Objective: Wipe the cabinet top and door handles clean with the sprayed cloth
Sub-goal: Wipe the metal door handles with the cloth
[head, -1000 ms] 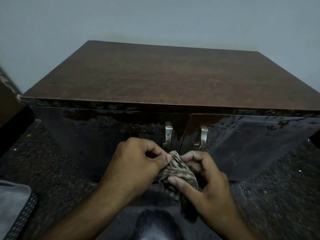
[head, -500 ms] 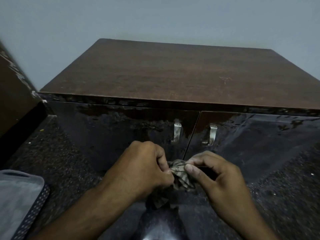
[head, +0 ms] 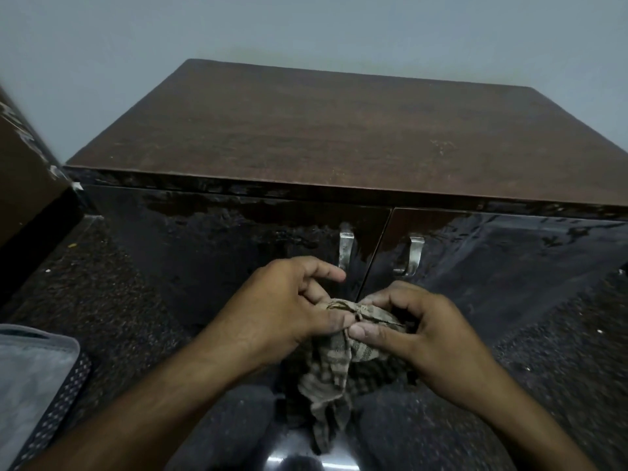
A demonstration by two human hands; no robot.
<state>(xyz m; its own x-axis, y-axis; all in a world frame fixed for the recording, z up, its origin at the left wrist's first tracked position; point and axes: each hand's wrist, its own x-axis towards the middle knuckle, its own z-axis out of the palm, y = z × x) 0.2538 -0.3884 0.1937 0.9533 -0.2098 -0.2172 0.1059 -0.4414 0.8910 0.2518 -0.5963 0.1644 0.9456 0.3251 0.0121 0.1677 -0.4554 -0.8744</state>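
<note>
1. Dark speckled floor point(head: 112, 300) runs to the cabinet's foot; nearest, the left hand point(head: 282, 311) and right hand point(head: 424, 338) meet, both pinching 1 bunched cloth point(head: 339, 362) whose tail hangs straight down.
2. Just beyond the knuckles, 2 upright metal handles: left handle point(head: 346, 244) nearer the left hand, right handle point(head: 413, 254) nearer the right.
3. Farther and higher, the cabinet top point(head: 339, 130) lies bare up to the wall point(head: 306, 28); its front edge crosses left to right, so sweeps have free room.

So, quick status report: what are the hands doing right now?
Left hand and right hand both pinching the cloth, held off the cabinet top. Door handles untouched. Nothing in the way.
</note>
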